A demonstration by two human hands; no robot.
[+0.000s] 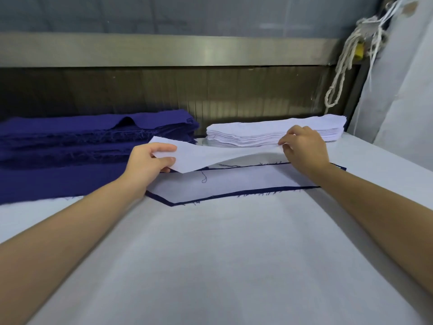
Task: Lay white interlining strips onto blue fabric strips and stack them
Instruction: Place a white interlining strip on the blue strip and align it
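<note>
1. White interlining strip [210, 157] hangs in the air between our two hands, held at both ends and sagging a little in the middle.
2. The fingers of the left hand [146, 164] curl round the strip's pointed left end. Two fingertips [166, 148] lie on top and another shows beneath, so the cloth is nipped between them.
3. The right hand [304, 150] pinches the strip's right end at its fingertips [284, 143], with the other fingers curled in behind.
4. Both bare forearms reach in from the bottom corners toward the far part of the table.
5. Just below the held strip a blue fabric strip [210, 197] lies flat on the table. A laid white piece [234, 180] covers it, so that only a dark blue border shows around it. The held strip hovers over its far edge; we cannot tell whether the two touch.
6. A loose blue thread [204, 178] curls on the laid white piece.
7. Behind the right hand we see the stack of white interlining [257, 133], its layered edges facing us.
8. Behind and to the left of the left hand sits the pile of blue fabric [70, 146], frayed along its edges, its top layer rucked up.
9. The table [210, 266] is covered in white cloth.
10. Further back runs a metal rail [187, 50], and a knotted white cord [339, 73] hangs at the right.
</note>
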